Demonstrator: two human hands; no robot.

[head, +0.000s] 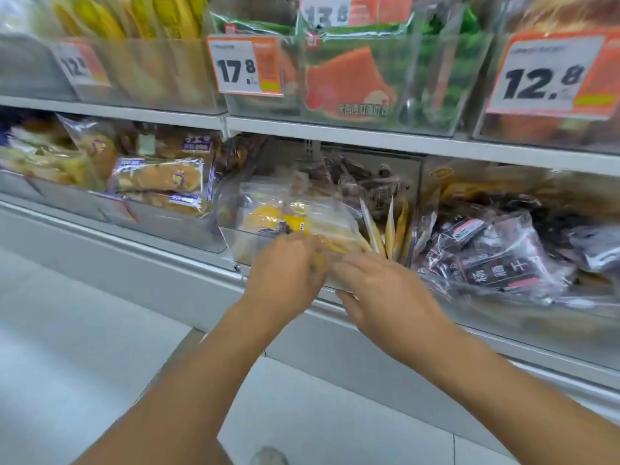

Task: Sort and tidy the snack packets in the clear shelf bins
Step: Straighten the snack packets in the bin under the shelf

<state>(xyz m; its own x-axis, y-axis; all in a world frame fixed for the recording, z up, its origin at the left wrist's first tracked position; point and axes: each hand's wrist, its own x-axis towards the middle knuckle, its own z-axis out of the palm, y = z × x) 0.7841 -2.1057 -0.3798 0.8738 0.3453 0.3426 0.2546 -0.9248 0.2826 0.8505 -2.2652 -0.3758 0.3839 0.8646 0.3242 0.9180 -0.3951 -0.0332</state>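
Note:
A clear bin (231, 238) on the lower shelf holds clear packets of yellow cake (285, 218); several stand on edge at its right side (391, 226). My left hand (288, 271) reaches over the bin's front rim, fingers curled on a yellow packet. My right hand (385, 290) is just to its right at the rim, fingertips touching the same packet's clear wrapper (330, 260). The fingertips of both hands are partly hidden by the wrapper and each other.
Left bin holds purple-labelled bread packets (161, 179). Right bin holds dark packets (496, 256). The upper shelf has bins of yellow packets (141, 18) and green-and-orange packets (349, 78), with price tags 17.8 (236, 70) and 12.8 (543, 78). Tiled floor (67, 347) lies below.

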